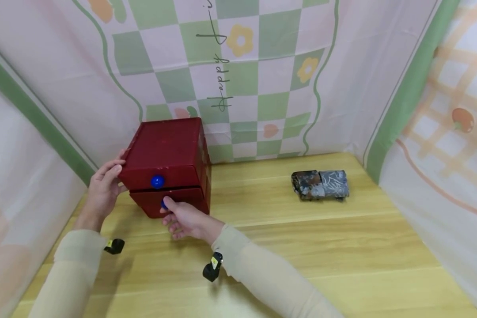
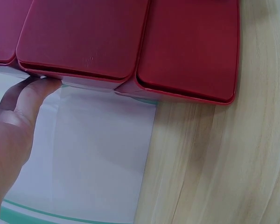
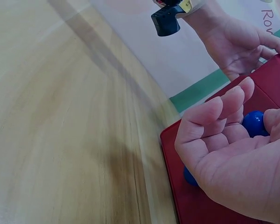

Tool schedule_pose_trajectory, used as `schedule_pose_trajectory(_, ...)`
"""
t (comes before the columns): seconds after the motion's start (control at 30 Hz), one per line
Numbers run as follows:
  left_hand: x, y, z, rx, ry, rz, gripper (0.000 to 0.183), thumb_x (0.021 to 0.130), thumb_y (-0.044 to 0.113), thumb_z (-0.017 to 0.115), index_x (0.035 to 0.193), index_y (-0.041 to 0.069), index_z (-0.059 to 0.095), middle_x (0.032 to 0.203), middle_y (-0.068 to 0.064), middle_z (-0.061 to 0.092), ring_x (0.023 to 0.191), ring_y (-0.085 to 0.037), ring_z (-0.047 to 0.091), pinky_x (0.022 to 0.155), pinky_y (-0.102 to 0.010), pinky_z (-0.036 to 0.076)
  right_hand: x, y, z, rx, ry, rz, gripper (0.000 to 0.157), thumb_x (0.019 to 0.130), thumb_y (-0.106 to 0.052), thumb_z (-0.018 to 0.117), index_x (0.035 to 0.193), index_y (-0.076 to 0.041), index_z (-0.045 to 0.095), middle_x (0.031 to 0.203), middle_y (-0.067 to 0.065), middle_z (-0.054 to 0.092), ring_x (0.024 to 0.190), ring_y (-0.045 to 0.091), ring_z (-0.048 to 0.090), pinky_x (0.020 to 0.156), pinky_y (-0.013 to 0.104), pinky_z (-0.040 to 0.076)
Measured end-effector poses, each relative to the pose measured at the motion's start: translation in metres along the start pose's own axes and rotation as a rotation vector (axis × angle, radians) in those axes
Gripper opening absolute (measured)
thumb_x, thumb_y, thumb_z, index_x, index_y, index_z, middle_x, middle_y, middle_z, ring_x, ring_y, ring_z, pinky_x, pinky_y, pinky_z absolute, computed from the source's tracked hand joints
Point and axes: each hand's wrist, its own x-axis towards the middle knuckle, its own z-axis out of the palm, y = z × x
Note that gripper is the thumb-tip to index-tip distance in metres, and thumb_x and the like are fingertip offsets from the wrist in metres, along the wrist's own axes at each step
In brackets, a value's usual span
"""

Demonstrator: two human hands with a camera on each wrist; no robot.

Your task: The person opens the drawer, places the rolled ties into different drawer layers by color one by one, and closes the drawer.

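A red two-drawer box point(image 1: 164, 145) stands on the table against the back curtain, with a blue knob point(image 1: 157, 181) on its upper drawer. My left hand point(image 1: 105, 190) rests on the box's left side, its fingertips at the upper edge. In the left wrist view those fingers point(image 2: 30, 100) press against the red side. At the lower drawer point(image 1: 183, 199), my right hand point(image 1: 187, 221) pinches the second blue knob, thumb on top and fingers curled below. A dark gap shows along that drawer's top. The right wrist view shows the thumb against a blue knob point(image 3: 254, 123).
A crumpled dark grey and brown packet point(image 1: 320, 184) lies on the wooden table point(image 1: 286, 238) to the right. Patterned curtains point(image 1: 242, 79) enclose the table at the back and both sides. A small black camera point(image 1: 212, 267) sits at each wrist.
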Motion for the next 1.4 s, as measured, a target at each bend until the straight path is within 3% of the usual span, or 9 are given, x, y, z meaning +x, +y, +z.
schedule_pose_trajectory(0.4,-0.001,-0.001,0.002,0.012,0.024,0.012,0.022,0.106,0.004,0.051,0.110,0.007,0.072,0.156,-0.002,0.046,0.117,-0.020,0.064,0.072,-0.032,0.059,-0.002,0.005,0.001,0.000,-0.011,0.005,0.055,0.105,-0.056,0.042,0.123,-0.006,0.057,0.079,-0.001,0.057,0.063,0.013,0.048,0.058,0.027,0.046)
schedule_pose_trajectory(0.7,-0.001,-0.001,0.000,0.006,0.007,0.011,0.024,0.106,0.004,0.049,0.110,0.008,0.073,0.152,0.001,0.051,0.113,-0.019,0.066,0.071,-0.032,0.059,-0.004,0.006,0.003,0.014,-0.018,0.007,0.057,0.105,-0.056,0.041,0.126,-0.004,0.055,0.077,-0.001,0.056,0.062,0.013,0.048,0.057,0.027,0.046)
schedule_pose_trajectory(0.87,0.000,-0.001,0.000,0.009,0.005,0.009,0.023,0.106,0.005,0.050,0.111,0.008,0.072,0.156,0.000,0.046,0.116,-0.019,0.064,0.072,-0.032,0.059,-0.005,0.007,0.003,0.014,-0.024,0.004,0.058,0.105,-0.056,0.040,0.126,-0.004,0.055,0.077,-0.001,0.057,0.061,0.013,0.048,0.057,0.027,0.046)
schedule_pose_trajectory(1.2,-0.001,-0.001,-0.001,0.002,-0.014,0.005,0.022,0.107,0.007,0.050,0.112,0.008,0.072,0.163,-0.005,0.034,0.120,-0.018,0.062,0.074,-0.032,0.059,-0.011,0.014,0.006,-0.008,-0.038,-0.018,0.045,0.104,-0.057,0.042,0.109,-0.015,0.057,0.077,-0.001,0.057,0.061,0.012,0.048,0.057,0.027,0.046)
schedule_pose_trajectory(1.4,-0.001,-0.001,0.000,-0.002,0.012,0.007,0.023,0.106,0.006,0.051,0.112,0.007,0.073,0.161,-0.005,0.038,0.119,-0.019,0.063,0.074,-0.033,0.059,-0.017,0.018,0.010,-0.008,-0.039,-0.021,0.045,0.104,-0.057,0.043,0.109,-0.015,0.058,0.074,-0.001,0.057,0.059,0.012,0.047,0.055,0.026,0.045)
